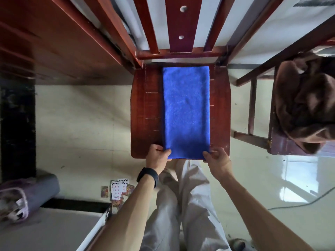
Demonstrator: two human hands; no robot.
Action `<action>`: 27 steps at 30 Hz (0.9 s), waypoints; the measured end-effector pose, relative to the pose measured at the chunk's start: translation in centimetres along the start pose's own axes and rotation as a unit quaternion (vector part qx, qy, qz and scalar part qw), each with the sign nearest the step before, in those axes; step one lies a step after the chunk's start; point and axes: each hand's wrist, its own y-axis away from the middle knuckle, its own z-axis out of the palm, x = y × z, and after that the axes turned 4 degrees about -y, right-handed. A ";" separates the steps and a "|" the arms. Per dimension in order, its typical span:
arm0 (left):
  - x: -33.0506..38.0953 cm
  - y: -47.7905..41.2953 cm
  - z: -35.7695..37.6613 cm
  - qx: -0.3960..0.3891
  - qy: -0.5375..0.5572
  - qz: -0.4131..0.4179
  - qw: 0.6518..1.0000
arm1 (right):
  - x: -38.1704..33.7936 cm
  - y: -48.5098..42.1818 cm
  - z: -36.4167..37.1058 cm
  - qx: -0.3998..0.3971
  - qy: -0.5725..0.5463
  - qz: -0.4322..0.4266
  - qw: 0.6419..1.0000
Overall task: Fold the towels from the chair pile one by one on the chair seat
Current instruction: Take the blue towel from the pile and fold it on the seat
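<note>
both hands, left hand and right hand, pinch the blue towel's near corners; its long axis runs up-frame toward the chair back.

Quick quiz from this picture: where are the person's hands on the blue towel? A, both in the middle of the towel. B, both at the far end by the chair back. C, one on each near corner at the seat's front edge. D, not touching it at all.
C: the left hand and the right hand each pinch a near corner of the blue towel, which lies flat along the chair seat.
</note>
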 end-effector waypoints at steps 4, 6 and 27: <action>-1.0 2.4 -2.0 -0.026 0.084 -0.015 0.996 | 2.0 3.0 -0.1 0.007 -0.069 0.029 0.997; -1.8 4.3 -3.1 -0.056 0.098 -0.027 0.993 | 3.1 4.8 -0.2 -0.007 -0.088 0.038 0.995; 3.4 3.5 -8.1 -0.031 -0.279 0.335 0.899 | -1.6 4.4 -3.9 0.018 0.037 -0.173 0.984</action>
